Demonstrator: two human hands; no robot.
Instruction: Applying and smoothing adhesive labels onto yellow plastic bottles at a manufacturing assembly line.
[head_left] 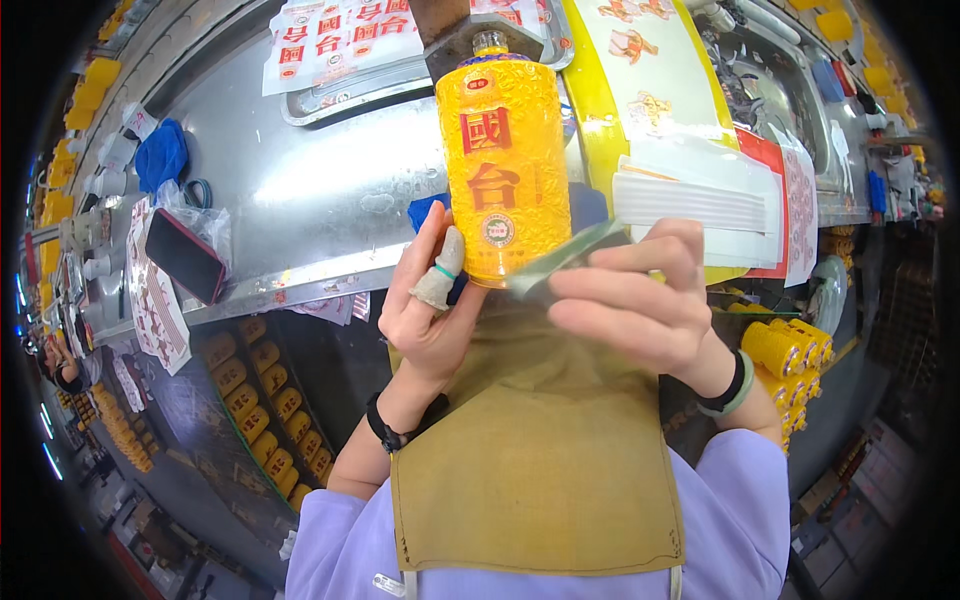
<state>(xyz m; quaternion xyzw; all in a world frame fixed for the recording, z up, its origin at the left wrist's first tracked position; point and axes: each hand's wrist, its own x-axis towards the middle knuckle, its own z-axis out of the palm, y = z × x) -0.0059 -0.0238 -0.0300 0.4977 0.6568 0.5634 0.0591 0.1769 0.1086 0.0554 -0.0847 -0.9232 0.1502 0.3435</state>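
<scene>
A yellow embossed bottle [510, 150] with red characters and a small round emblem lies with its neck away from me. Its neck end meets a dark metal bracket [485, 40]. My left hand [430, 300] grips the bottle's lower left side, with a pale cloth finger cover [440, 270] on one finger. Pinched in my right hand [650, 300] is a thin, flat, greenish translucent piece [570, 258], blurred, its tip at the bottle's lower right edge. What kind of piece it is I cannot make out. The bottle's underside is hidden.
Printed decal sheets [335, 40] lie on a metal tray [350, 97] at the far left. A phone [186, 255] and a blue cloth [161, 156] rest at left. White paper strips [690, 205] are stacked at right. Yellow bottles [785, 350] stand below right; others fill a crate [270, 400] below left.
</scene>
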